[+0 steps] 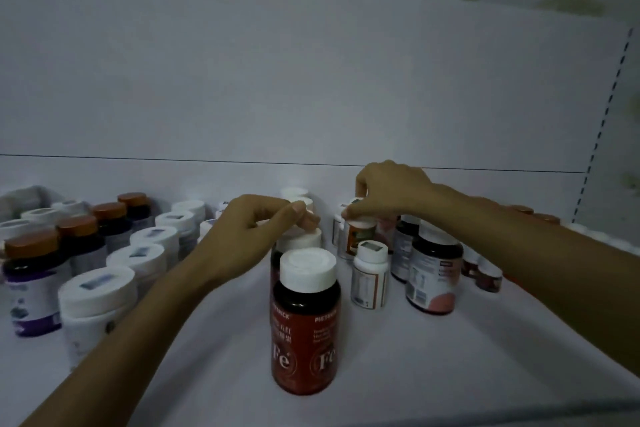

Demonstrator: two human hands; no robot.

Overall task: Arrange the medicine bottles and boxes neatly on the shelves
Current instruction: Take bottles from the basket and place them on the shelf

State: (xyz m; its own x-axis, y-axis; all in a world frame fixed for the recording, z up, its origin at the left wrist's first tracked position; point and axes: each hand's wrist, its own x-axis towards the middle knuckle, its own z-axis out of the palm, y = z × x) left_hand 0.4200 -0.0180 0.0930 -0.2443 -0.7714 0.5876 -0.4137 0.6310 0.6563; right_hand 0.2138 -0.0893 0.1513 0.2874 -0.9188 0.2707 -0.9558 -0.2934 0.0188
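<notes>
Head view shows bare shelf [433, 357] flanking the red bottle [304, 329].

The red bottle [304, 333] in the lower centre looks like smooth, glossy plastic, and its white cap [307, 269] is matt plastic with a ribbed rim. At left, the copper-coloured caps [33, 243] have a soft sheen, while the white jars [96, 291] look matt. The orange-labelled bottle [360, 236] right of centre wears a shiny label. The shelf [207, 374] is smooth, matt white
</notes>
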